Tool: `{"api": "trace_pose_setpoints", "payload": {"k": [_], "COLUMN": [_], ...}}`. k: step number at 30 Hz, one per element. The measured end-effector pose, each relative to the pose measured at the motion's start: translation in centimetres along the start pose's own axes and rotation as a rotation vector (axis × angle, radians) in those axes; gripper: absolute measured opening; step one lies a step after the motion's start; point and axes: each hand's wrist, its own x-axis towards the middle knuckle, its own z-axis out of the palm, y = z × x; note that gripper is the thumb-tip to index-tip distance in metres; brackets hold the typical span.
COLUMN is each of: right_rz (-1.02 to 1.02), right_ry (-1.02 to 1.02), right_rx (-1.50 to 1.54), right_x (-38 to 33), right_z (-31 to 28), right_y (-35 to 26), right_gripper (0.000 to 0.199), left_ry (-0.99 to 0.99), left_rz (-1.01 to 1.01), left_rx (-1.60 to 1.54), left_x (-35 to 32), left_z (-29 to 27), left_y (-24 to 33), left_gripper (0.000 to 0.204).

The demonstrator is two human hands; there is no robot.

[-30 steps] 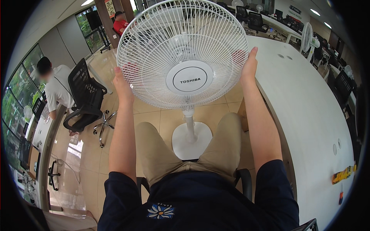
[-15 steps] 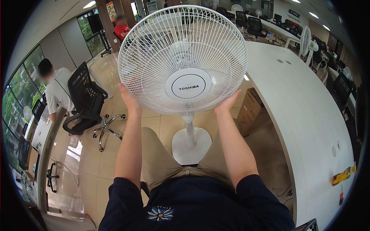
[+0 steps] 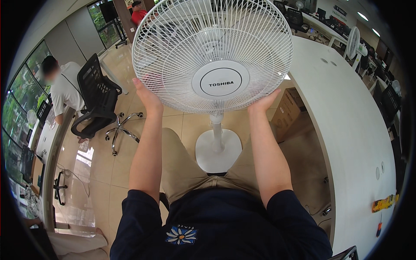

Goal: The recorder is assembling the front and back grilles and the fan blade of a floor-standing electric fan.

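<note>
A white pedestal fan stands upright between my knees. Its round wire guard (image 3: 220,82) has an oval cap at the centre and fills the upper middle of the view. My left hand (image 3: 150,102) holds the guard's lower left rim, and my right hand (image 3: 263,103) holds its lower right rim. Most of the fingers on both hands are behind the guard, so their exact grip is hidden. Below the guard, the white pole (image 3: 217,132) rises from a flat white base (image 3: 207,157) on the tiled floor. Through the wires the motor housing shows faintly.
A long white desk (image 3: 342,143) curves along my right, bearing a yellow tool (image 3: 385,203) and a small screwdriver (image 3: 379,226). A cardboard box (image 3: 287,112) stands beside it. On my left are a black office chair (image 3: 96,86) and a seated person (image 3: 67,86) at another desk.
The fan guard has come closer and looks larger, with its upper rim now cut off by the frame. Both hands have stayed on its rim. The whole view has shifted slightly.
</note>
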Motion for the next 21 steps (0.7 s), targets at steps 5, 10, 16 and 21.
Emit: {"api": "trace_pose_setpoints", "payload": {"k": [5,10,16,21], "right_rz": [0.073,0.350,0.385,0.393], "right_ry": [0.016,-0.084,-0.018,-0.090], "right_rx": [-0.023,0.178,0.347,0.393], "right_x": [-0.8,-5.4,-5.1,-4.3], "right_z": [-2.1,-1.3,-1.4,-2.0], "right_y": [1.7,5.3,6.5,7.3], "right_gripper": [0.076,0.078,0.066,0.062], "left_ry": [-0.051,0.014,0.085,0.062], "left_rz": [-0.103,-0.167,-0.287,-0.210], "left_rx": [-0.108,-0.231,-0.320,-0.367], "left_x": [-1.7,-4.6,-5.3,-5.1], "left_z": [-0.3,0.3,2.5,2.4], "left_y": [-0.6,-2.0,-1.5,-1.8], "left_gripper": [0.079,0.080,0.070,0.066]}}
